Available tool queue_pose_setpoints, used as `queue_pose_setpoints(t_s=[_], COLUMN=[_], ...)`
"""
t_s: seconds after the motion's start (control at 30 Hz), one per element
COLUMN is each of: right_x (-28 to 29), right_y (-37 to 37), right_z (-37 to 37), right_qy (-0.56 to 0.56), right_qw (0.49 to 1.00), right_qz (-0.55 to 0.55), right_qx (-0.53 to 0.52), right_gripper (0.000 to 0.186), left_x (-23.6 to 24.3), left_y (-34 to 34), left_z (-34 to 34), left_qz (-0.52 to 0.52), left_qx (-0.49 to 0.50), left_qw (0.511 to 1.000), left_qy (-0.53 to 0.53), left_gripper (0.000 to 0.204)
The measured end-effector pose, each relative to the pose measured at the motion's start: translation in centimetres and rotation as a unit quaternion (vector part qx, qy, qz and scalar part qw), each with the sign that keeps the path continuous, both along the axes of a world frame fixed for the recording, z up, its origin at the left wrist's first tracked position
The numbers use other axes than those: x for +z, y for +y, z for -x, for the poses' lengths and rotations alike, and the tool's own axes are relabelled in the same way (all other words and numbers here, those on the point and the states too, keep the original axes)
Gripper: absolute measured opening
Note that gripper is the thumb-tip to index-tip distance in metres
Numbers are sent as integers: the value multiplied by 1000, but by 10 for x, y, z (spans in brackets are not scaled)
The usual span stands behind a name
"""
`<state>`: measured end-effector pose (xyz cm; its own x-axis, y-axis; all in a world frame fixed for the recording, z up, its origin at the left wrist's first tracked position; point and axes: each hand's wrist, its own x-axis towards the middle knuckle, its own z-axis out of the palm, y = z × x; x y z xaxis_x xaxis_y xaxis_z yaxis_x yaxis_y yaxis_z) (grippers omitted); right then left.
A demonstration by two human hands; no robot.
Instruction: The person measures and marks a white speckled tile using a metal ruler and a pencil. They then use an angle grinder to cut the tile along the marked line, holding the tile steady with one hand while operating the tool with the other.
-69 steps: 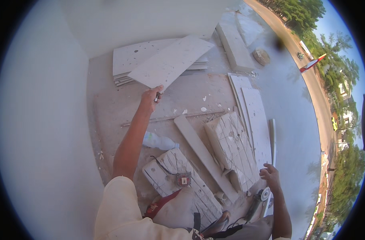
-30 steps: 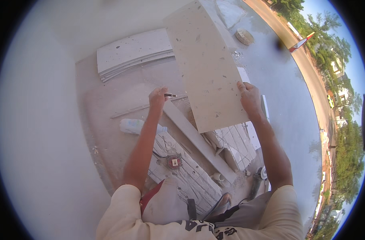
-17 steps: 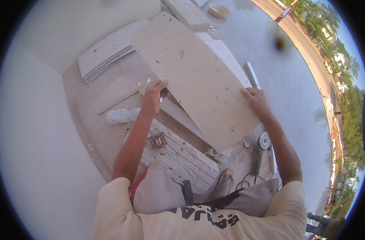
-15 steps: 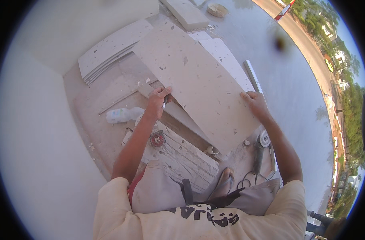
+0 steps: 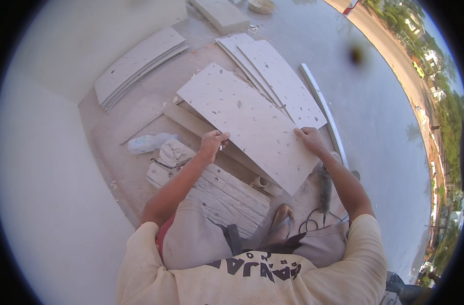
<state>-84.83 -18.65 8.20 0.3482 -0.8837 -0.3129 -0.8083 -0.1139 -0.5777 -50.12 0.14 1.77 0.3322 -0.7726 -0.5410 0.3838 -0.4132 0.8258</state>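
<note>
A speckled, pale rectangular board (image 5: 247, 122) slants across the middle over other pieces, its far end lowered onto the pile. My left hand (image 5: 212, 146) is closed at the board's left edge, with a small pen-like object (image 5: 221, 146) in its fingers. My right hand (image 5: 308, 140) grips the board's right edge. Below the board are a white pipe piece (image 5: 260, 181) and a scored, dusty slab (image 5: 216, 203). A plastic bottle (image 5: 143, 145) lies left of my left hand. A dark angle grinder (image 5: 325, 198) with a coiled cord is partly hidden by my right forearm.
Stacked boards (image 5: 130, 68) lie by the white wall (image 5: 43, 152); more boards (image 5: 272, 68) lie behind the held one, beside a metal bar (image 5: 318, 94). A thick block (image 5: 219, 15) and round container (image 5: 260, 6) are farther back. Dark legs, apparently another person's (image 5: 410, 290), show lower right.
The board was taken from the back stack, raised by my right hand, then gripped at both edges and lowered toward me and onto the pile. Both hands moved downward in the picture.
</note>
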Motion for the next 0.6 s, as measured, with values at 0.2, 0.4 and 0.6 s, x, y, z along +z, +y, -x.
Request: queue_pose_setpoints(t_s=[0.2,0.4,0.6], right_x=[-32,-50,-61], right_y=[-19,-2,43], right_z=[12,19,6], right_qy=[-22,58,65], right_qw=[997,951,973], right_qz=[68,289,209], right_qx=[5,92,74], right_gripper=[43,46,73], left_x=[-14,-13,10], left_y=[-8,-14,-10], left_z=[9,15,12], left_qz=[13,-11,-61], left_qx=[-10,-14,-49], left_qw=[1000,999,993], left_qy=[-13,-33,-91], left_gripper=[18,18,16])
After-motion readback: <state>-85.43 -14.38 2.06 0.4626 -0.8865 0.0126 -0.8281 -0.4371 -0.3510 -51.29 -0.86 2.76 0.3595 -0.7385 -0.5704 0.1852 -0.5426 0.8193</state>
